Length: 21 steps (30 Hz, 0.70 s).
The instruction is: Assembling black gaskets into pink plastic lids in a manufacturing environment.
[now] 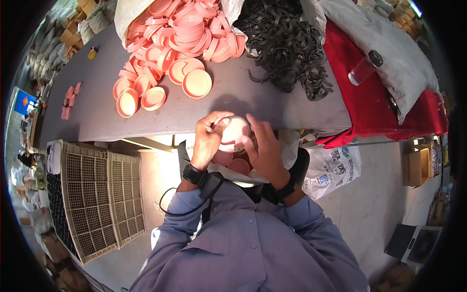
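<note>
Over my lap, at the table's near edge, I hold a round pink plastic lid point(234, 132). My left hand point(207, 138) is closed on its left side, thumb over the top. My right hand point(265, 148) grips the right side, thumb and fingers at the rim. A thin dark edge runs along the lid's right side; whether it is a separate black ring I cannot tell. Below my hands, more pink lids point(238, 166) lie in an open pale sack point(290, 155) between my knees.
On the grey table point(194, 114), a heap of pink lids point(187, 29) spills from a sack. Beside it lies a pile of black rings point(287, 48). Right stand a bottle point(365, 68) and a white sack point(394, 53) on red cloth point(340, 58); left is a plastic crate point(97, 199).
</note>
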Available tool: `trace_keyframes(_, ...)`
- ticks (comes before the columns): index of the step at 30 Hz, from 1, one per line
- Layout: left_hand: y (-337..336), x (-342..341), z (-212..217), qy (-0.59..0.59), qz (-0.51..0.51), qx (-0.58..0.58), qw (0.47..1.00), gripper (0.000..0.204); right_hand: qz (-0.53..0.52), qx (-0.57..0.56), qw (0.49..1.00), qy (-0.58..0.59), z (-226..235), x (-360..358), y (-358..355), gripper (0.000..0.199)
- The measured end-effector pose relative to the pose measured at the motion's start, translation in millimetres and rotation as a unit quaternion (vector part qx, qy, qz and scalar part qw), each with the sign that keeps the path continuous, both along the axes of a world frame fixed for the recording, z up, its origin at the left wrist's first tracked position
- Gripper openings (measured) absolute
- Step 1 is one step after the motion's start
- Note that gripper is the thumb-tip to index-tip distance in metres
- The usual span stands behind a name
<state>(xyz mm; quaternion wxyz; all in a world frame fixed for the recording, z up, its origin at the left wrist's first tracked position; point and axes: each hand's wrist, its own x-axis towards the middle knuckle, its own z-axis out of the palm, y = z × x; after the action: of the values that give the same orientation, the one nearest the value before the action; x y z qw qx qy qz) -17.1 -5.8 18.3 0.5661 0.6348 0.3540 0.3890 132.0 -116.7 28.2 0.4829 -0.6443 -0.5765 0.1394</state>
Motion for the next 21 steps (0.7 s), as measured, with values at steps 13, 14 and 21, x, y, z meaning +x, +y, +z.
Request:
trace_keyframes(13,-10.5,2.6,-8.6,0.026,0.016,-0.04,0.999,0.018,0.127,0.107,0.98,-0.112,-16.4,20.9,3.7,0.011)
trace_keyframes(14,-12.1,2.4,-14.6,0.026,0.016,-0.04,0.999,0.018,0.125,0.108,0.977,-0.131,-18.4,20.7,5.0,0.012)
trace_keyframes(21,-29.3,3.9,-37.9,0.135,0.111,0.103,0.979,0.013,0.163,0.039,0.964,-0.205,-38.6,20.9,-2.8,0.014)
